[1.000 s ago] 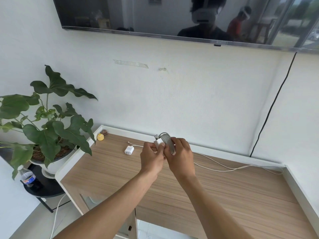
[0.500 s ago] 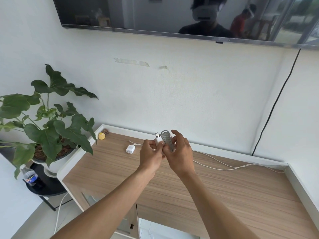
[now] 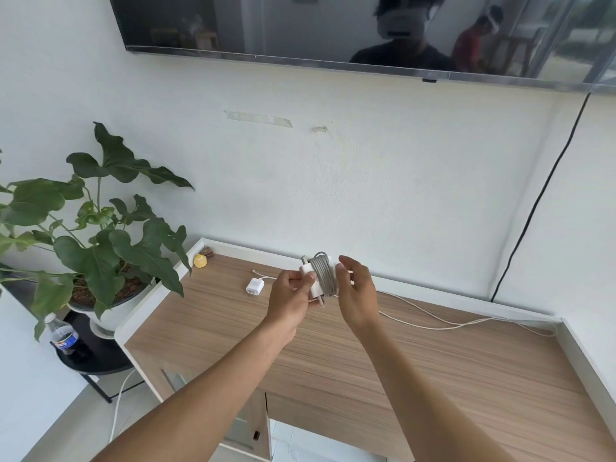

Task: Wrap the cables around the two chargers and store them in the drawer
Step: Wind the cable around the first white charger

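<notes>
1. grey cable [image 3: 321, 275] lay wound in tight turns around the larger white charger [image 3: 307, 278], which was held in the air above the back of the desk [image 3: 500, 378], between the two hands.
2. the left hand [image 3: 290, 296] had its fingers clamped on the charger's near corner, thumb on top. the right hand [image 3: 358, 291] sat just beside the coil, fingers loosely curved and apart, thumb tip at the coil's edge; it appeared to pinch nothing.
3. the first wrap looked all but finished, with only the connector end [image 3: 321, 302] poking out below the coil. the next move likely called for tucking that end under a turn so the coil would not spring loose, then freeing a hand.
4. the second charger [image 3: 255, 287], small and white, lay unwrapped near the back of the desk. its white cable [image 3: 433, 323] trailed loose toward the right corner, so about half the wrapping was left and nothing was stored.
5. a wooden front [image 3: 333, 418] showed below the desk edge; whether it was the drawer could not be told.
6. the desk was wood-grain with a raised white rim, set against a white wall, with a small yellow object [image 3: 200, 261] in its back left corner.
7. to the left, a leafy plant [image 3: 100, 255] and a bottle [image 3: 63, 338] stood on a dark stand [image 3: 96, 358]. a dark screen [image 3: 300, 25] hung above, and a black cord [image 3: 540, 201] ran down the wall.
</notes>
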`<act>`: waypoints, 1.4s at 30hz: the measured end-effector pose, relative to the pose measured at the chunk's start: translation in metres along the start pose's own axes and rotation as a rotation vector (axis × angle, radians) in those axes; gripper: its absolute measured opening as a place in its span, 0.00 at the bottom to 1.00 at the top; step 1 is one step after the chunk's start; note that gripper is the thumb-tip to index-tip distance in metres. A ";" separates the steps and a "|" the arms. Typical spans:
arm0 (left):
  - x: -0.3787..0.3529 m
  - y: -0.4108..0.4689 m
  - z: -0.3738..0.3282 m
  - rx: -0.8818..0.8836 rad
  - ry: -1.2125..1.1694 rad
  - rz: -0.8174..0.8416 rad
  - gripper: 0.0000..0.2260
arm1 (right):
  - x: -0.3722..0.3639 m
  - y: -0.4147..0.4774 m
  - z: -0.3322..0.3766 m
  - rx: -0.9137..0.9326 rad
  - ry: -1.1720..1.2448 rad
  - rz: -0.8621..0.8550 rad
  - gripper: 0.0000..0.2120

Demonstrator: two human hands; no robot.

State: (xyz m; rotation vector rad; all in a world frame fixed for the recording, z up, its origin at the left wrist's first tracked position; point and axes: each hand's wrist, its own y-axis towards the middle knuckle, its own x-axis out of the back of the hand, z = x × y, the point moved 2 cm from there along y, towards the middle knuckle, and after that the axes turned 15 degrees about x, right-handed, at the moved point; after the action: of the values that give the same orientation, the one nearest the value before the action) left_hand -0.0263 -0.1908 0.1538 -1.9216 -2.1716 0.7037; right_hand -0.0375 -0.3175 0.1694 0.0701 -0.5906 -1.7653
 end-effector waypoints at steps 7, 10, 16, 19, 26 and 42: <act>-0.003 -0.001 0.002 0.072 -0.011 0.079 0.07 | 0.012 0.008 -0.017 -0.126 0.076 0.155 0.11; -0.006 0.000 0.009 0.125 0.010 0.068 0.07 | 0.015 0.006 -0.030 -0.141 0.116 0.159 0.11; -0.007 0.008 0.024 0.207 0.084 0.040 0.09 | 0.017 0.001 -0.067 -0.203 0.216 0.197 0.09; 0.001 0.016 0.029 0.245 0.090 0.011 0.09 | 0.005 0.000 -0.079 -0.248 0.256 0.231 0.09; 0.038 0.044 0.052 0.293 0.028 -0.067 0.07 | -0.036 -0.004 -0.099 -0.288 0.243 0.340 0.05; 0.196 0.167 0.103 0.429 0.413 -0.229 0.10 | -0.223 -0.024 -0.177 -0.652 0.094 0.541 0.10</act>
State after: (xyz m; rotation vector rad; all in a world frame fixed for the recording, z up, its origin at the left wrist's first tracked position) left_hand 0.0483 -0.0144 -0.0475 -1.4247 -1.7727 0.6047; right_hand 0.0666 -0.1698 -0.0521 -0.4201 0.0614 -1.3372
